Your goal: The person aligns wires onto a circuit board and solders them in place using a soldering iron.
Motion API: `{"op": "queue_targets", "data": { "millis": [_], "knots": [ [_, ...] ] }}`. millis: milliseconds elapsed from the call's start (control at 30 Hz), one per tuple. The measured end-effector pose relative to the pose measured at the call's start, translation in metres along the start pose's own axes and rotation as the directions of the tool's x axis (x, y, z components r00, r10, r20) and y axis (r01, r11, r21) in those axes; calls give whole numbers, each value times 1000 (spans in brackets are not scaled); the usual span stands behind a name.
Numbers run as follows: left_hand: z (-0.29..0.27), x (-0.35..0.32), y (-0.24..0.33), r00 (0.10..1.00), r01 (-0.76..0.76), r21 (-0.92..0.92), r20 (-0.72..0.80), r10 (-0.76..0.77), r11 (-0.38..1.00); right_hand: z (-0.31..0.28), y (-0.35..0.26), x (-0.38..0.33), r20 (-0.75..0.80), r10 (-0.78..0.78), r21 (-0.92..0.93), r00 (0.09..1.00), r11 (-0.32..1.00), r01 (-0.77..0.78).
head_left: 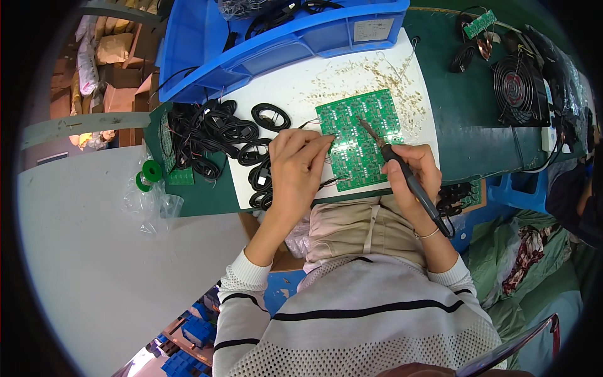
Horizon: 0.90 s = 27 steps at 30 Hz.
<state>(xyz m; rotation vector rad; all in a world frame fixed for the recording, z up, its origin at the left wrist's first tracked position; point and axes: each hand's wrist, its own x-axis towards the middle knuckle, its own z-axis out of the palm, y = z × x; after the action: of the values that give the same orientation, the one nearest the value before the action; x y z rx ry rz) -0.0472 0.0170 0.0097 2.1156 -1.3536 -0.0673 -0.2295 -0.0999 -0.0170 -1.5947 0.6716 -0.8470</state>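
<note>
A green circuit board panel [361, 141] lies on a white sheet in front of me. My right hand [416, 176] grips a soldering iron [412, 185] by its dark handle; the tip points up and left over the board's upper middle. At the board's left edge, my left hand [294, 169] pinches thumb and forefinger together. What those fingertips hold is hidden. Thin wire ends show at the board's edge above and below them. Coiled black cables [271, 117] lie to the left of the board, some partly behind my left hand.
A blue bin [282, 47] with black cables stands at the back. Yellowish crumbs [352, 76] are scattered over the white sheet [295, 88]. A fan [519, 88] stands right on the green table [461, 119]. A cable pile [207, 129] and green spool [151, 171] are at left.
</note>
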Motion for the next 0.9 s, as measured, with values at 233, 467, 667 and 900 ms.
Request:
{"op": "queue_targets", "data": {
  "millis": [233, 467, 667, 900],
  "knots": [
    [1, -1, 1, 993, -116, 69, 2, 116, 991, 2, 0, 0, -3, -11, 3, 1000, 1000, 11],
    [-1, -4, 4, 978, -207, 170, 39, 204, 963, 2, 0, 0, -6, -16, 2, 1000, 1000, 16],
    [2, -5, 6, 987, -161, 131, 11, 161, 978, 1, 0, 0, -7, -2, 11, 1000, 1000, 2],
    [0, -3, 9, 987, -157, 170, 0, 160, 973, 1, 0, 1, -4, -6, 10, 1000, 1000, 6]
  ]
}}
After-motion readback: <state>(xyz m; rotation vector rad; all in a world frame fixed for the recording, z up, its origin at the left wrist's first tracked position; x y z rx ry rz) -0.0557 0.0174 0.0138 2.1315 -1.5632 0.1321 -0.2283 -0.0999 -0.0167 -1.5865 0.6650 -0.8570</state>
